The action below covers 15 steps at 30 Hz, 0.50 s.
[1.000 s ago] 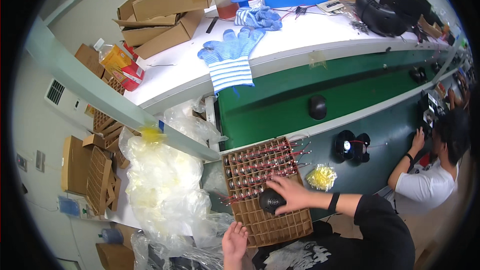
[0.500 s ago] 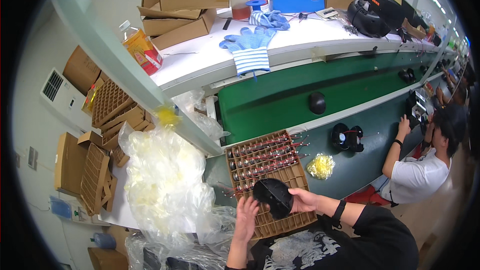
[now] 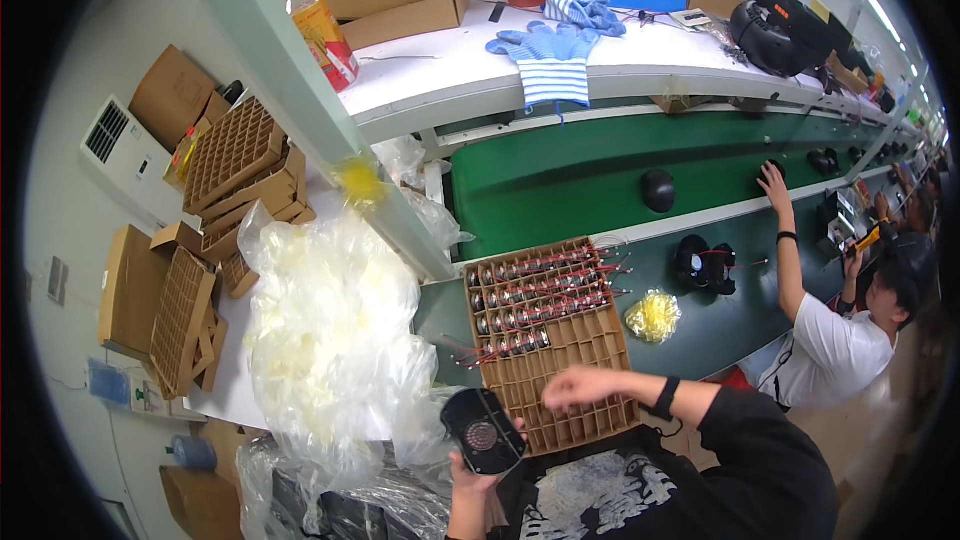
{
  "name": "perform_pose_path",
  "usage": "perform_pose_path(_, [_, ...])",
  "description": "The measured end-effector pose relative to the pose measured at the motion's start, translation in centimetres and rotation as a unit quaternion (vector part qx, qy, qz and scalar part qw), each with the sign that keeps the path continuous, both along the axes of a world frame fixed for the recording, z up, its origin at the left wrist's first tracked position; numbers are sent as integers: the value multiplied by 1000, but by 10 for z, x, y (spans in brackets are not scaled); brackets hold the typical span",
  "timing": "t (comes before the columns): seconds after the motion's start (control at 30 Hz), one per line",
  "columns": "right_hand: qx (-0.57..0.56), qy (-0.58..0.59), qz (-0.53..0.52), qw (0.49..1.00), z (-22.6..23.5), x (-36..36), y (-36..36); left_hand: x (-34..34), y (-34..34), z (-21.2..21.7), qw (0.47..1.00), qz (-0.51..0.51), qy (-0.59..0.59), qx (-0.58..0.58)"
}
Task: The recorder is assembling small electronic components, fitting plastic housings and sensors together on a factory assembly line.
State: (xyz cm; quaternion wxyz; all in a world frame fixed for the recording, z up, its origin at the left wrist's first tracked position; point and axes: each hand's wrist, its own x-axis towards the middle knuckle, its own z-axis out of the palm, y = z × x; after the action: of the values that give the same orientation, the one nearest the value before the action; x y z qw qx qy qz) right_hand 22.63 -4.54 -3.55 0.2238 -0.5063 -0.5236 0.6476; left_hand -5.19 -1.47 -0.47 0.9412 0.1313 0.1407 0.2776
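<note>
My left hand grips a black plastic housing from below, near my body at the tray's left front corner. A round perforated grille shows on its upward side. My right hand hovers over the front half of a cardboard divider tray. Its fingers look bent but are blurred, and I cannot see whether anything is in them. Small round metal parts with red wires stand in several rows in the tray's rear cells; many front cells hold nothing.
Right of the tray lie a yellow bundle of ties and black housing parts. Crumpled plastic bags heap up on the left. Behind runs a green conveyor belt carrying black shells; a co-worker's hand touches one.
The black housing went from my right hand to my left, moved toward my body and turned grille side up. My right hand shifted over the tray. The co-worker's arm reached to the belt.
</note>
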Motion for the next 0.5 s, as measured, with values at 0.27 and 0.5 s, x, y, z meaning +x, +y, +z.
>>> perform_pose_path(0.27, [261,-433,-118,855,-55,25,67,-38,-7,-4,993,104,61,20])
perform_pose_path(0.5, [219,-526,-34,821,-71,10,90,-49,-18,-17,996,82,20,-15])
